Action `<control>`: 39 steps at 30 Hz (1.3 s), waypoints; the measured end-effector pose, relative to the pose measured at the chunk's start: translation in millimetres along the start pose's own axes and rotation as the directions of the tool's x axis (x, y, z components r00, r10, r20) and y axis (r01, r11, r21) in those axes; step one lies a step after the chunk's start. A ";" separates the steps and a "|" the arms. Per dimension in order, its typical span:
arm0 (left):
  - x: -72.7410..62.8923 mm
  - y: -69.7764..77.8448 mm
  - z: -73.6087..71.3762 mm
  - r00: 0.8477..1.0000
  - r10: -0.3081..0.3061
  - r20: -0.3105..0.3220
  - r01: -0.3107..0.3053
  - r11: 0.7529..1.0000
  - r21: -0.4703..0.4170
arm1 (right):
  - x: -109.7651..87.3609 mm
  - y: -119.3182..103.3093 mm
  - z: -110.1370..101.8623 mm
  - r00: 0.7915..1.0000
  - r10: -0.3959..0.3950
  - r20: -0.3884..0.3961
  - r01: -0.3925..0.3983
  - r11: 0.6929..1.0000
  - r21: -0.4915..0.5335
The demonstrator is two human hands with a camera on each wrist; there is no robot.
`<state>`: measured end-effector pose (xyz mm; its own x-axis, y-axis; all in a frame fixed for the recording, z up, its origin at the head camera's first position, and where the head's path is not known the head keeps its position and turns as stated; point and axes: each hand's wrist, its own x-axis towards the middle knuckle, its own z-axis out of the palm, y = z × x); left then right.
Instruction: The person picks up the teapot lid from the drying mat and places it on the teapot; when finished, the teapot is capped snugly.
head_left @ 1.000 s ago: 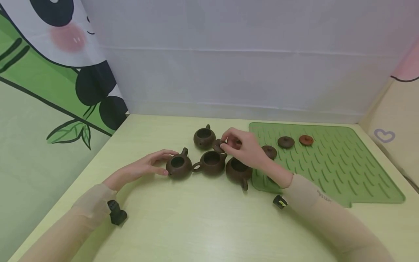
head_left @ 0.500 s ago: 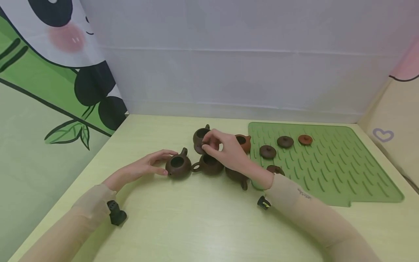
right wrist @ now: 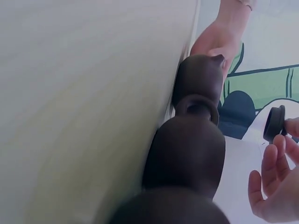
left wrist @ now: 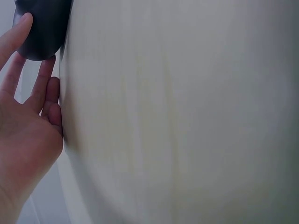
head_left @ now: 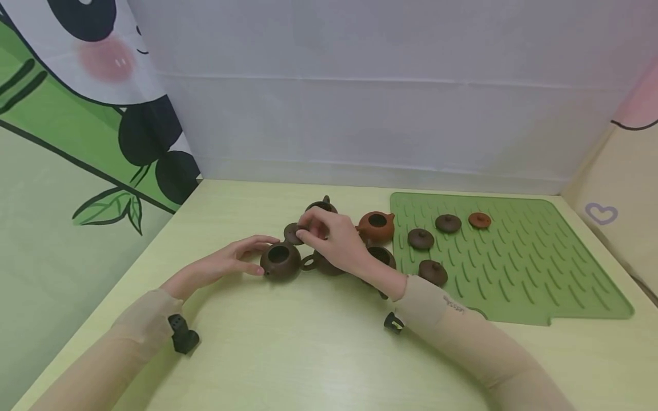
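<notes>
A dark brown teapot (head_left: 281, 270) without its lid stands at the left end of a cluster of teapots. My left hand (head_left: 226, 264) holds its side, thumb near the spout and fingers toward the far side. The left wrist view shows the thumb against the dark pot (left wrist: 42, 35). Above and just behind that pot, my right hand (head_left: 336, 240) pinches a dark round lid (head_left: 292, 233). In the right wrist view the lid (right wrist: 274, 124) is raised, apart from the pots. A second dark teapot (head_left: 325, 264) is partly hidden under my right hand.
Behind stand another dark teapot (head_left: 321, 206) and a reddish-brown teapot (head_left: 377, 231). A further dark teapot (head_left: 382, 255) is partly covered by my right wrist. On the green mat (head_left: 529, 257) lie dark lids (head_left: 433, 273) and a reddish lid (head_left: 480, 220).
My right hand has carried the lid leftward, from over the right-hand pots to just behind the leftmost teapot. The left hand and its teapot have stayed put.
</notes>
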<state>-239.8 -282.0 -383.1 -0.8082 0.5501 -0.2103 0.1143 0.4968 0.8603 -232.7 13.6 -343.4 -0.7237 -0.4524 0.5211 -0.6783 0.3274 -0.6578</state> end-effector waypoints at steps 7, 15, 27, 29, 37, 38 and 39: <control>4.6 -2.3 -1.3 1.000 0.028 0.009 -0.028 0.999 0.016 | 2.0 -6.8 10.8 1.000 0.014 0.016 -0.013 0.997 -0.071; 6.5 -3.4 -1.5 0.998 0.066 0.006 -0.066 0.998 0.007 | 3.1 -8.4 20.8 1.000 0.015 0.013 -0.013 0.984 -0.176; 6.2 -3.3 0.3 0.999 0.054 -0.007 -0.054 0.999 0.002 | 8.9 -6.1 36.8 0.989 0.123 0.082 -0.102 0.969 -0.223; 6.1 -4.4 0.1 0.999 0.052 -0.010 -0.052 0.999 0.003 | 9.8 -6.6 38.3 0.986 0.139 0.093 -0.116 0.967 -0.225; 6.5 -7.3 -0.2 0.999 0.054 -0.005 -0.054 0.998 0.021 | 11.4 -9.1 42.0 0.968 0.201 0.152 -0.159 0.955 -0.249; 6.4 -7.4 -0.3 0.998 0.055 -0.005 -0.055 0.998 0.025 | 11.6 -9.2 42.3 0.965 0.211 0.157 -0.168 0.953 -0.251; 6.3 -7.4 -0.2 0.998 0.057 -0.006 -0.057 0.998 0.025 | 11.7 -9.3 42.5 0.963 0.218 0.161 -0.173 0.951 -0.256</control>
<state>-245.9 -282.3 -390.7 -0.8035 0.5739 -0.1580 0.1745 0.4808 0.8593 -229.4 -29.9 -354.3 -0.8241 -0.4973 0.2711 -0.5528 0.6019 -0.5763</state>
